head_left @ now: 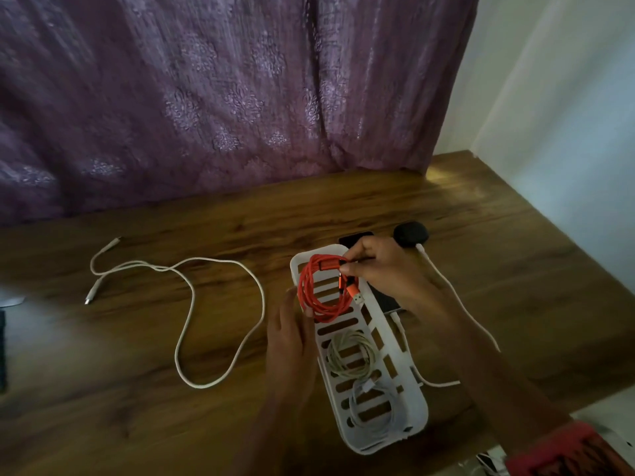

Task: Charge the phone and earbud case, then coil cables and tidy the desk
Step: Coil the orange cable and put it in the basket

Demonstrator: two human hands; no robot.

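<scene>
A coiled orange cable (321,286) hangs over the far end of a white slotted basket (409,389) on the wooden desk. My right hand (381,266) pinches the coil's top. My left hand (290,328) touches its lower edge at the basket's left wall. Two coiled white cables (348,355) (374,407) lie inside the basket. A loose white cable (192,304) sprawls on the desk to the left. Behind my right hand lie a dark phone (354,239) and a black earbud case (410,235), which has a white charging cable (453,297) plugged in.
A purple curtain (206,97) hangs behind the desk (137,407). A white wall stands on the right. The desk's right edge runs near my red sleeve (567,451). A dark object (2,348) sits at the far left edge.
</scene>
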